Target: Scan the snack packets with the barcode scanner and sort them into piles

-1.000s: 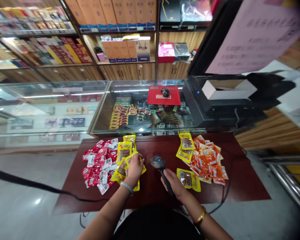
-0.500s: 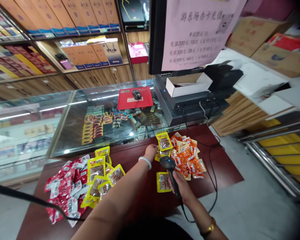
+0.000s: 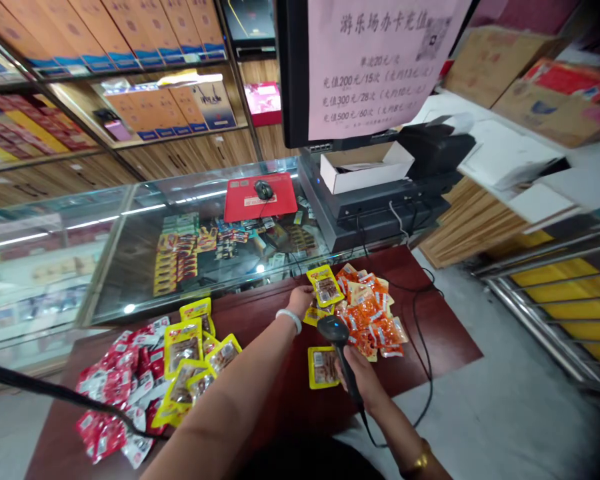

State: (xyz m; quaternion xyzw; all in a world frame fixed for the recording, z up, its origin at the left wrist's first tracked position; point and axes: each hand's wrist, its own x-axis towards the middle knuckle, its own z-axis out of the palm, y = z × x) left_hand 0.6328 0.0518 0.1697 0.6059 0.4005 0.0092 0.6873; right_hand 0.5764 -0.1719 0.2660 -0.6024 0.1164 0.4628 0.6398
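Note:
My left hand (image 3: 301,299) reaches across the dark red table (image 3: 430,333) and grips a yellow snack packet (image 3: 325,287) at the edge of the right pile. My right hand (image 3: 363,377) is wrapped round the handle of a black barcode scanner (image 3: 336,333), whose head points toward that pile. The right pile holds orange packets (image 3: 375,317) and a few yellow ones. One yellow packet (image 3: 323,367) lies alone just left of the scanner. On the left lie a group of yellow packets (image 3: 190,363) and a spread of red packets (image 3: 115,400).
A glass display counter (image 3: 145,267) stands behind the table with a red mouse pad (image 3: 245,200) and a mouse on it. A till with a monitor (image 3: 293,73), a pink paper notice and an open white box (image 3: 363,167) is at the right. A black cable (image 3: 55,397) crosses the left.
My left hand left the yellow packets on the left, crossed to the right pile and took hold of a yellow packet. My view swung right; the scanner stayed in my right hand.

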